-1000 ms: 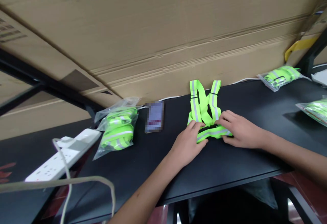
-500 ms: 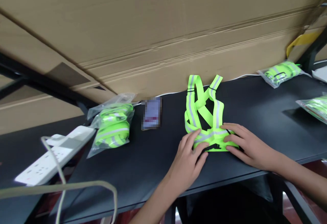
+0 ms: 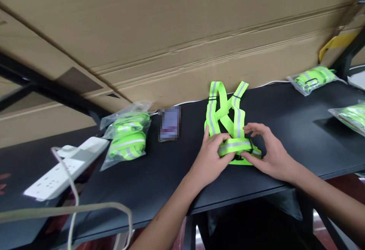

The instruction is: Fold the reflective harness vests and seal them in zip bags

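Flat, bright-green fabric strap with grey stripe point(image 3: 238, 144) has risen; the left hand point(image 3: 207, 162) clamps it between thumb and fingers, while the right hand point(image 3: 270, 154) curves beside, fingers apart.

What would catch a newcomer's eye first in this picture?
Probably the bright green reflective harness on the black table, its lower band in the left hand, the right hand open at the band's other end. Then, the white power strip at the picture's left.

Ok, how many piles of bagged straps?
3: left pile beside the power strip, back-right pile by the cardboard, right-edge pile partly out of frame. Others may be hidden.
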Demonstrator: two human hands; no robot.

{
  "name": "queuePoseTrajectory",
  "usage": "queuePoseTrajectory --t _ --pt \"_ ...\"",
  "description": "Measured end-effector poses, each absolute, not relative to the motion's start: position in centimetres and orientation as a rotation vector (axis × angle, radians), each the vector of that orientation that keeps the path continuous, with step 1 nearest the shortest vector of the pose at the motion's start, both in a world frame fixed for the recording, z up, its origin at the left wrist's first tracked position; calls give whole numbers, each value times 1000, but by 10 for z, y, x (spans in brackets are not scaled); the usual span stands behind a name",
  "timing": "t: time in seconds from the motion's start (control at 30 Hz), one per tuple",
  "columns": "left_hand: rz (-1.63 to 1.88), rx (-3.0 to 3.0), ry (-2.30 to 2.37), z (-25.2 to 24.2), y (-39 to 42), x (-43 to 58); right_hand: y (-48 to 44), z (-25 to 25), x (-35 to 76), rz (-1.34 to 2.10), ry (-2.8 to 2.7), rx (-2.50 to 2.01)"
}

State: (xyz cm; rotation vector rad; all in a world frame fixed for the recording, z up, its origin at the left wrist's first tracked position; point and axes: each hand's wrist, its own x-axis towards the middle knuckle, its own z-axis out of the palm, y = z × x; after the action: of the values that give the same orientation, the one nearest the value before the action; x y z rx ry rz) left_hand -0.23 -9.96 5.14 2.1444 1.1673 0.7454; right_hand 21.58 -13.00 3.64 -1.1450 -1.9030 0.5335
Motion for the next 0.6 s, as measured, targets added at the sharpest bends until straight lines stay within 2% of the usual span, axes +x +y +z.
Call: queuePoseTrajectory --t 0.13,0.23,0.37,0.5,0.6 --pt "1216 1666 1237 48 -104 -8 -133 35 212 673 -2059 -1273" --pt "1529 1367 1218 51 -110 -17 -136 36 213 595 -2161 -1284" --pt "1836 1015 1207 52 -122 -38 -145 34 219 496 -2001 -1276" --pt "1949 909 1452 35 -136 -67 -161 20 234 490 -1531 -1236" --pt "1827 1059 1759 22 -149 -86 -172 7 256 521 -1220 -1336"
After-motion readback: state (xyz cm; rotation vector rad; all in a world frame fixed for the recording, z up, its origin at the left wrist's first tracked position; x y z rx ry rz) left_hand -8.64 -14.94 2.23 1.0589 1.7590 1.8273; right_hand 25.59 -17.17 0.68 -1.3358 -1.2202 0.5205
